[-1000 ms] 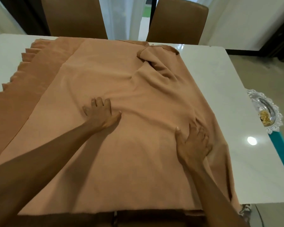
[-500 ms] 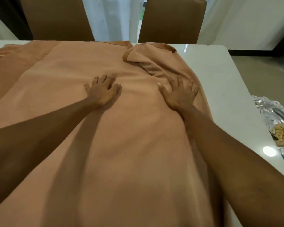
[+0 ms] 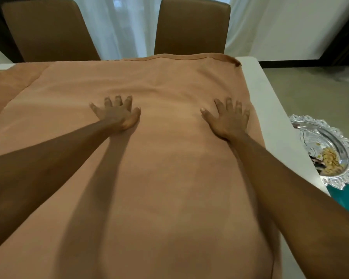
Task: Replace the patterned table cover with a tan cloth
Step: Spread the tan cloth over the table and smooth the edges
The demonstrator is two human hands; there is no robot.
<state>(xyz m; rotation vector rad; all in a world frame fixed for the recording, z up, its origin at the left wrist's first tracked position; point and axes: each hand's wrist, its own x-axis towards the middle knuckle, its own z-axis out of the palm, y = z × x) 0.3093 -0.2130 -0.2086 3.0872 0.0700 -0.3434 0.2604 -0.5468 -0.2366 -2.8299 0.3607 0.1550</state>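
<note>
Tan cloth [image 3: 169,178] spread flat over white desk [image 3: 270,109]. Left hand [image 3: 117,114] and right hand [image 3: 229,119] both pressed palm-down on it, fingers [image 3: 118,100] splayed, hands apart. Far right corner of cloth slightly curled. Two brown chairs [image 3: 191,27] behind. Ornate silver tray [image 3: 347,156] beside desk's right edge.

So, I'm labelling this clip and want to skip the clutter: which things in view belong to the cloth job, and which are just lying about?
Job in hand:
tan cloth
left hand and right hand, both pressed flat on it
white table under it

Lying about:
silver scalloped dish holding yellowish bits
teal object by it
two brown chairs
white curtain
</note>
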